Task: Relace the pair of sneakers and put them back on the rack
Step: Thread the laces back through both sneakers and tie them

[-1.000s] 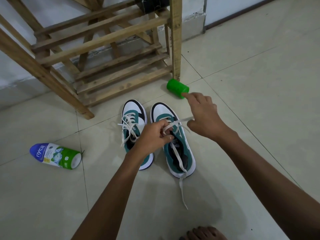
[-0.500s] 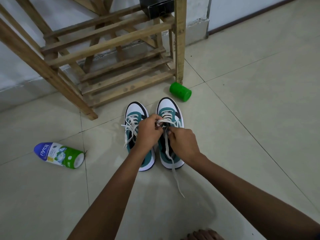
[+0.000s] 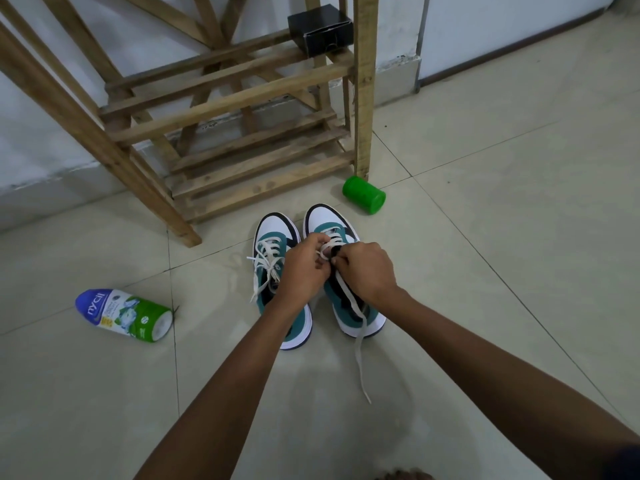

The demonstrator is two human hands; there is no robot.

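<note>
Both hands, left hand (image 3: 300, 271) and right hand (image 3: 367, 271), have closed in, pinching the lace (image 3: 358, 337) over the right sneaker (image 3: 346, 306); its loose tail on the floor (image 3: 485, 271) could slip out of an eyelet.

rough wood rack (image 3: 221, 102); glossy tile floor (image 3: 502, 237)

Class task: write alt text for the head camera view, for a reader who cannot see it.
Both hands, left and right, pinch the lace of the right sneaker; the left sneaker stands alongside, before a wooden rack.
</note>
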